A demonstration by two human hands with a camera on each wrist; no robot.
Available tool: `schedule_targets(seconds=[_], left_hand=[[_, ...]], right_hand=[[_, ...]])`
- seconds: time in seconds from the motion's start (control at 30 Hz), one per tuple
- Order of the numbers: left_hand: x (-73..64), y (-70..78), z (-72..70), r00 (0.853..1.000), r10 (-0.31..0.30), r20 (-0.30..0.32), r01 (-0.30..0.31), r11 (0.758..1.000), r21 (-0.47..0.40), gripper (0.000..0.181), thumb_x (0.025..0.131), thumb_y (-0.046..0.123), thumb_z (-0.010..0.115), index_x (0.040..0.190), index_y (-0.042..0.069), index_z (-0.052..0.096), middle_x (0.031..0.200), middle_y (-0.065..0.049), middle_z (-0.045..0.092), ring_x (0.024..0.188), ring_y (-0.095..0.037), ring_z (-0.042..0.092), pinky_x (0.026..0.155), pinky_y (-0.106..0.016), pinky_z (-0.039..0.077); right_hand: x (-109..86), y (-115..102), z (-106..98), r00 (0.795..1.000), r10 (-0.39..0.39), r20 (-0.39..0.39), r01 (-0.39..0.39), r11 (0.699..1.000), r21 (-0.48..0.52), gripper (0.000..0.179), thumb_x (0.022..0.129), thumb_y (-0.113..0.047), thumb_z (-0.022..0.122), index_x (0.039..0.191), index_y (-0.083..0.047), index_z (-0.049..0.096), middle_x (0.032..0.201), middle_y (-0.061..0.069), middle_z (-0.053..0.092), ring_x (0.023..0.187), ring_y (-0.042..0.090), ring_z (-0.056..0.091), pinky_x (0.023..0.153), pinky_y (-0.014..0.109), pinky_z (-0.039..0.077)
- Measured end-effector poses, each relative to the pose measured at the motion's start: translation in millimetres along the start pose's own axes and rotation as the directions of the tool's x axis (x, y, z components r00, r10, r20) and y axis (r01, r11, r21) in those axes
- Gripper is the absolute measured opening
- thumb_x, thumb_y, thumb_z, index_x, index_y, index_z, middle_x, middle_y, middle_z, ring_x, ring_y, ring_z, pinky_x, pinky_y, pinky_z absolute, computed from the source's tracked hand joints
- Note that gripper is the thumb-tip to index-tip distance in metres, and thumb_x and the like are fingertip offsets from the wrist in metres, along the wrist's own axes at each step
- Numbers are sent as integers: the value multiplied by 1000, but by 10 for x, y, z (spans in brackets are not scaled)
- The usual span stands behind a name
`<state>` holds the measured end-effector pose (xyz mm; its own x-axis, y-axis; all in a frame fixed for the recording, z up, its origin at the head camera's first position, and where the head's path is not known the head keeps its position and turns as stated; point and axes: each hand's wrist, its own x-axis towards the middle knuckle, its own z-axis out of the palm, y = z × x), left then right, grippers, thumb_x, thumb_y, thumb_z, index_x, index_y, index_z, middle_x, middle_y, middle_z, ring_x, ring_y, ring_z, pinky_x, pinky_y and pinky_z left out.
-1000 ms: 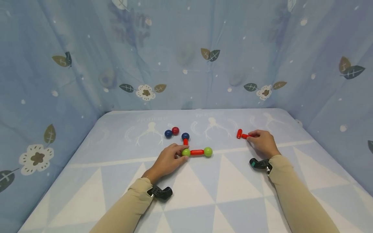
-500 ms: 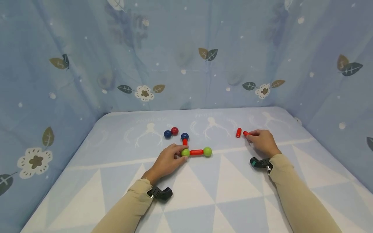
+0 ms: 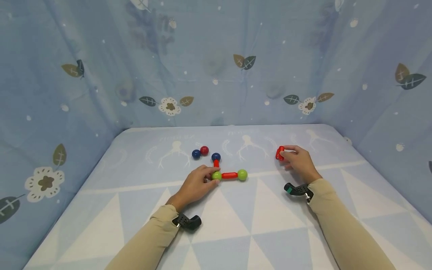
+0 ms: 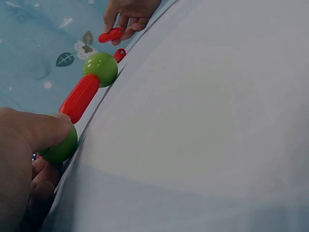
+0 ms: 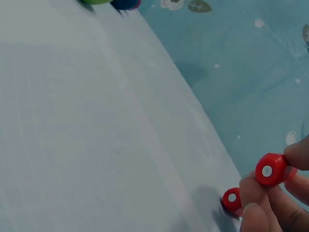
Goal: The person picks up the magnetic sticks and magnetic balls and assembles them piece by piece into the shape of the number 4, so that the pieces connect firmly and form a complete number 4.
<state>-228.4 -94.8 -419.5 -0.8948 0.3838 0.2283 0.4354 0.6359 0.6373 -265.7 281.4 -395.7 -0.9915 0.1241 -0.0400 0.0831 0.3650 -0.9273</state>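
Note:
With thumb and fingers my left hand [image 3: 197,183] pinches a green ball [image 3: 216,176], the corner of an L-shaped piece. One red rod [image 3: 229,175] joins that ball to a second green ball [image 3: 242,174]. Another red rod [image 3: 216,163] runs back from the corner to a blue ball [image 3: 216,157]. My right hand [image 3: 301,163] pinches a loose red rod [image 5: 270,169] with a round pale end, clear of the cloth in the left wrist view. Right beside it lies a further loose red rod [image 5: 231,199], partly covered by the fingers.
Behind the left hand a blue ball [image 3: 196,154] and a red ball [image 3: 204,150] sit side by side. A patterned cloth [image 3: 233,217] covers the table, and a blue curtain [image 3: 216,90] hangs behind and at both sides.
My right hand has raised its red rod, turned it more upright and carried it left, over by the other loose rod. The left hand stays on the green ball.

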Motion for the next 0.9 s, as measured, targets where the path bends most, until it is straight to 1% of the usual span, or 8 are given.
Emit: schedule_targets(seconds=[0.13, 0.23, 0.33, 0.43, 0.53, 0.63, 0.73, 0.9], left_hand=[[10, 0, 17, 1000, 3, 4, -3, 1000, 1, 42, 91, 23, 76, 132, 19, 67, 94, 6, 58, 80, -11, 53, 70, -29, 46], [13, 2, 20, 1000, 10, 5, -10, 1000, 0, 42, 91, 23, 75, 132, 19, 67, 95, 6, 58, 81, -11, 53, 71, -29, 46], [10, 4, 14, 1000, 4, 3, -4, 1000, -1, 42, 91, 22, 76, 132, 18, 67, 94, 6, 58, 81, -11, 53, 71, -30, 47], [12, 4, 7, 1000, 3, -1, -3, 1000, -3, 43, 91, 21, 76, 132, 18, 67, 94, 6, 58, 81, -12, 53, 71, -30, 47], [19, -2, 8, 1000, 10, -1, -10, 1000, 0, 42, 91, 22, 76, 132, 18, 67, 95, 6, 58, 81, -11, 53, 72, -30, 47], [24, -6, 11, 1000, 10, 3, -10, 1000, 1, 42, 91, 22, 76, 132, 18, 68, 94, 6, 58, 81, -11, 53, 71, -29, 47], [23, -7, 9, 1000, 7, 4, -7, 1000, 1, 42, 91, 22, 76, 132, 18, 68, 94, 6, 58, 80, -11, 54, 71, -29, 47], [17, -3, -5, 1000, 5, -2, -5, 1000, -1, 42, 91, 22, 76, 132, 17, 68, 94, 6, 59, 80, -11, 54, 71, -30, 47]], right_hand=[[-25, -30, 83, 999, -3, 51, 0, 998, 67, 55, 100, -27, 62, 145, -1, 46, 118, 20, 66, 82, 17, 70, 68, 30, 57], [-38, -63, 147, 996, -1, 89, -10, 992, 122, 56, 100, -23, 62, 148, -2, 44, 121, 21, 63, 85, 15, 72, 69, 30, 58], [-55, -104, 215, 991, -3, 135, -22, 982, 186, 57, 101, -17, 60, 152, -3, 40, 124, 22, 58, 89, 16, 73, 72, 31, 58], [-69, -138, 282, 985, -13, 173, -29, 971, 238, 58, 100, -11, 59, 153, -2, 37, 121, 21, 55, 91, 18, 73, 73, 32, 58], [-76, -148, 347, 980, -23, 196, -26, 969, 247, 59, 98, -6, 60, 152, 1, 37, 113, 19, 58, 89, 19, 72, 73, 32, 58], [-87, -144, 406, 974, -24, 225, -31, 971, 238, 61, 97, -4, 61, 152, 2, 36, 109, 20, 63, 86, 20, 71, 74, 32, 58], [-104, -156, 460, 967, -27, 255, -36, 971, 238, 62, 96, -3, 61, 153, 1, 36, 112, 23, 63, 87, 21, 70, 77, 32, 58], [-120, -191, 547, 955, -56, 291, -10, 975, 223, 63, 96, -4, 61, 153, 2, 34, 119, 26, 59, 93, 24, 70, 79, 33, 58]])
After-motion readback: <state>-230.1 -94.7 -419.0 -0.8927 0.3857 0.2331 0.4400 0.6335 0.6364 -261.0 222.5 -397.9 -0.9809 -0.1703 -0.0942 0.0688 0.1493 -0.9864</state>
